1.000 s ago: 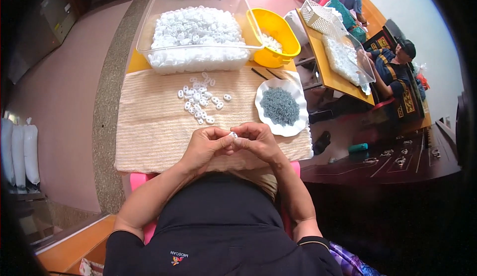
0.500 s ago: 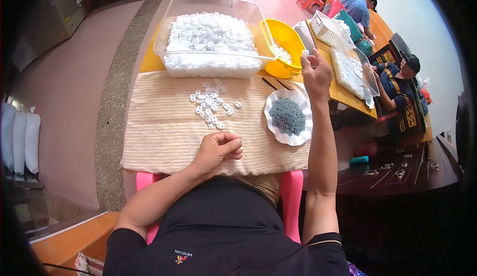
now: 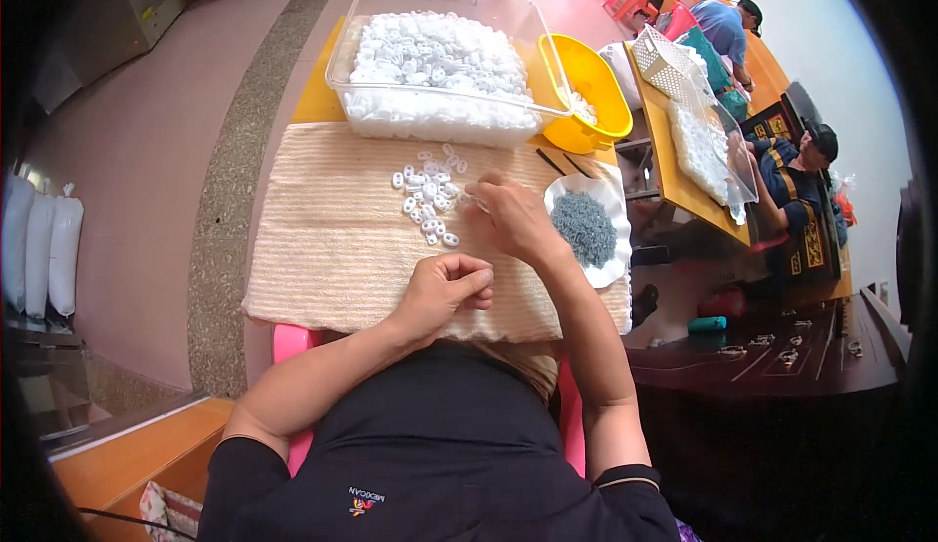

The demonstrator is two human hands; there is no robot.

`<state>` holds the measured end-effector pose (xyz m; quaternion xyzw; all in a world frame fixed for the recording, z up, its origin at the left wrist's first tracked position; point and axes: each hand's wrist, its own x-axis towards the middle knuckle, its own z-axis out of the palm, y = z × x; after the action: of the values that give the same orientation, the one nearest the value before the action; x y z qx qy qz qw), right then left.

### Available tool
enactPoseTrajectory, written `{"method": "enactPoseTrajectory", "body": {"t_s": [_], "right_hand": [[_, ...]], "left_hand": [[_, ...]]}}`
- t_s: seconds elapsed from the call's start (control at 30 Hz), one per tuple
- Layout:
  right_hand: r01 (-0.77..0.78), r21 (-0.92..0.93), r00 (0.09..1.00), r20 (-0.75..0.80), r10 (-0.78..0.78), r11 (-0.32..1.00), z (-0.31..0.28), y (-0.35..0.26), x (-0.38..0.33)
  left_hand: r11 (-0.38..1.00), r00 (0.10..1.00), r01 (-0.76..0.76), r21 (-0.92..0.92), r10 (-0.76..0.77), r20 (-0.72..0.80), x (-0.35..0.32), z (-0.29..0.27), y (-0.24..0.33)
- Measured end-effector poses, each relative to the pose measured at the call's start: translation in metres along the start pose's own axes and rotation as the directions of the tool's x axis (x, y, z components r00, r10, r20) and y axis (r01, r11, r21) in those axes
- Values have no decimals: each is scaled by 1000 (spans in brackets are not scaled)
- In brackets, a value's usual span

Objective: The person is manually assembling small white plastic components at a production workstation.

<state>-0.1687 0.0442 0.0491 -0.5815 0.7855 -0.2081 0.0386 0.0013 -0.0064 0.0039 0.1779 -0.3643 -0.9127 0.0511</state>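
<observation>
Okay, we have two bare hands over a striped beige cloth [image 3: 327, 239], apart from each other. The left hand [image 3: 448, 288] sits low over the cloth's near part, fingers curled, thumb up against the forefinger; we can't tell whether anything small is pinched there. The right hand [image 3: 514, 212] reaches in higher up, palm down, fingertips at the right edge of the loose pile of white two-holed pieces [image 3: 427, 193]. It's a bit blurred, so we can't tell if those fingers grip a piece or only touch one.

The pile lies on the cloth, around the middle of its upper half, pieces overlapping, a few strays at the edges. Just right of the right hand we see a white wavy-rimmed dish [image 3: 612, 274] heaped with small grey-blue bits [image 3: 584, 229]. Above the dish, two thin black sticks [image 3: 550, 162] lie side by side. Beyond the cloth we get a clear plastic bin [image 3: 449, 96] with many more white pieces inside, and right beside it a yellow tub [image 3: 614, 103] with some white pieces in it. Off right, we note a seated co-worker [image 3: 807, 151] at another table, near a clear tray of white items [image 3: 696, 151].
</observation>
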Motion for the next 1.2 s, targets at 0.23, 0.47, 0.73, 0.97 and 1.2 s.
{"method": "enactPoseTrajectory", "body": {"t_s": [0.23,0.47,0.73,0.97,1.2], "right_hand": [[-89,-36,996,16,89,995,15,-5,-4],[-111,-33,992,55,112,993,6,-5,-16],[-30,-25,997,-78,28,999,9,-10,1],[-2,-70,999,47,5,998,22,-5,20],[40,-34,998,-48,-42,999,27,1,15]], "left_hand": [[1000,1000,-10,6,10,-10,1,0,0],[999,999,-32,0,32,1,0,-2,-1],[999,999,-34,4,34,2,1,-2,-4],[999,1000,-31,9,31,3,0,-1,-3],[999,999,-39,-10,38,-21,0,2,-3]]}}
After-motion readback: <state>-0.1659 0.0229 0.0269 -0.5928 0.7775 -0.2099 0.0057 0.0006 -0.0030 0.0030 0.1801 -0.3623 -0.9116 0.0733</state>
